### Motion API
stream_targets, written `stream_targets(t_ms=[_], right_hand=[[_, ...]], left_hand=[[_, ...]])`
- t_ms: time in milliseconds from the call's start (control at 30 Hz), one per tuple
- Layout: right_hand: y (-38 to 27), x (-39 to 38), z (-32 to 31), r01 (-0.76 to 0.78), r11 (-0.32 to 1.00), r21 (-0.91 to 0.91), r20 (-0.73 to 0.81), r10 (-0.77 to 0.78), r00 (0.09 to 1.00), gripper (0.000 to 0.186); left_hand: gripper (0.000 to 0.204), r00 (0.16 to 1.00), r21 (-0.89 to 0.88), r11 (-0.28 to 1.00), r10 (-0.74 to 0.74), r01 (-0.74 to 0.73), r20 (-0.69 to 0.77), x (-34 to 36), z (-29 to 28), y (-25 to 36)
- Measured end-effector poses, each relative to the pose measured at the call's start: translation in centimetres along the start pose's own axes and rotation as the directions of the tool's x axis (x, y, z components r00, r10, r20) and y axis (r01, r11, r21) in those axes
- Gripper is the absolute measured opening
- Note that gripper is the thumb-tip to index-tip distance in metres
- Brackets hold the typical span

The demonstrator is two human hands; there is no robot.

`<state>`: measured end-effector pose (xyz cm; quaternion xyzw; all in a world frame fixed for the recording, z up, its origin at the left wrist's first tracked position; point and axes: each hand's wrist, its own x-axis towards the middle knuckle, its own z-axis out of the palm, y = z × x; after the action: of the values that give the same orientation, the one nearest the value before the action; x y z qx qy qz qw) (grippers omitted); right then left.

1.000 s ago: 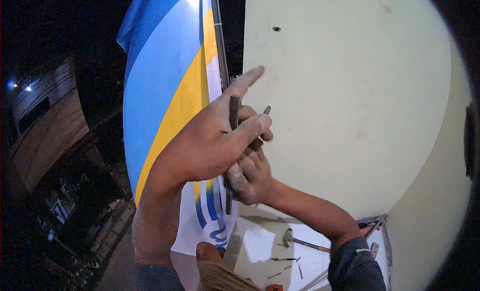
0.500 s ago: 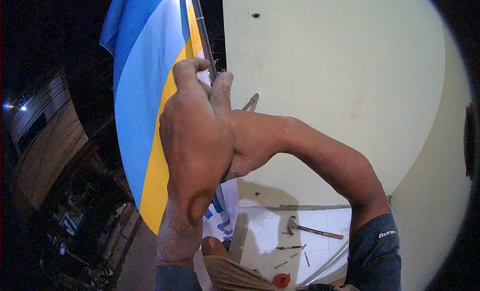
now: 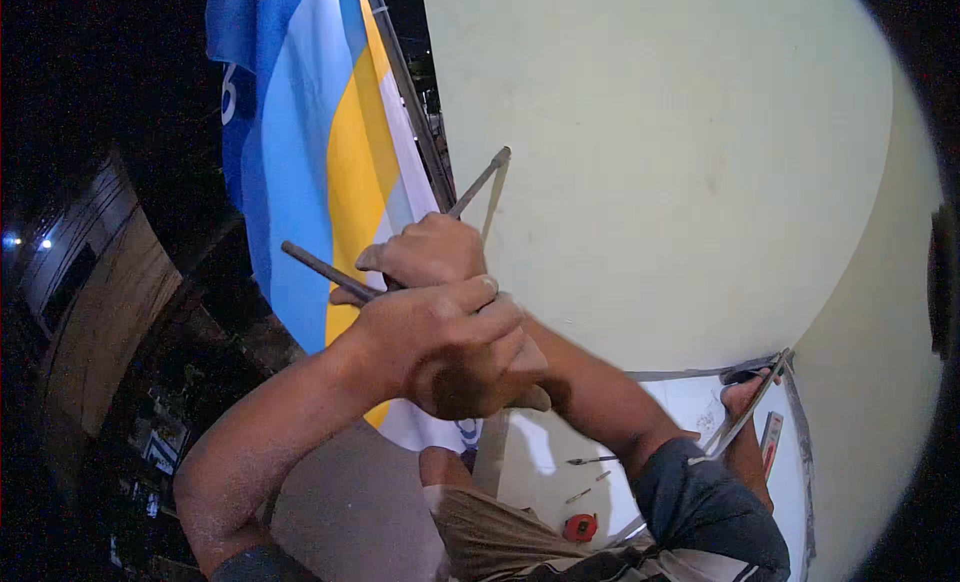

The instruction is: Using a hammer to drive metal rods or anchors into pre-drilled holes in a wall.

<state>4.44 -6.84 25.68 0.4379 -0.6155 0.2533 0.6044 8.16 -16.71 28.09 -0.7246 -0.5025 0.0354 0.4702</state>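
Observation:
My right hand (image 3: 435,254) is closed around a dark metal rod (image 3: 318,265), whose free end sticks out to the left between thumb and finger. Another thin rod (image 3: 478,185) slopes from behind that hand up to the pale wall (image 3: 660,162); whether the two are one piece is hidden. In front, my left hand (image 3: 450,332) is curled shut, crossing over my right wrist; what its fingers hold cannot be made out. Just behind both hands hangs a blue, yellow and white banner (image 3: 355,182) along a dark pole (image 3: 405,82).
On the white tiled floor below lie a red tape measure (image 3: 580,527), a slim dark tool (image 3: 592,461), a spirit level (image 3: 771,442) and small sticks. A bare foot (image 3: 740,394) rests at the wall's base beside a long metal strip (image 3: 745,407). Dark street lies to the left.
My left hand has dropped from the banner's edge and curled. My right hand, previously mostly hidden behind it, now shows with the rod. The hammer on the floor has gone out of sight.

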Motion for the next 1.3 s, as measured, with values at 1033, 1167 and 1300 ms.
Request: stream_targets(t_ms=[1033,1167,1300], right_hand=[[-8.2,2.7,-1.2,-0.304,0.595,0.744,-0.047,0.501,0.864,0.044],[-7.5,0.4,0.1,-0.102,0.512,0.853,-0.171,0.459,0.872,0.034],[-7.7,-3.1,1.0,0.127,0.569,0.813,-0.337,0.280,0.899,0.033]], left_hand=[[0.024,-0.605,-0.971,0.233,-0.766,0.055,-0.218,-3.2,3.0,9.0],[0.026,-0.730,-0.918,0.314,-0.682,-0.242,-0.040,-7.9,0.2,4.4],[0.029,-0.285,-0.960,0.141,-0.956,-0.243,-0.069,-10.1,-4.0,-1.8]])
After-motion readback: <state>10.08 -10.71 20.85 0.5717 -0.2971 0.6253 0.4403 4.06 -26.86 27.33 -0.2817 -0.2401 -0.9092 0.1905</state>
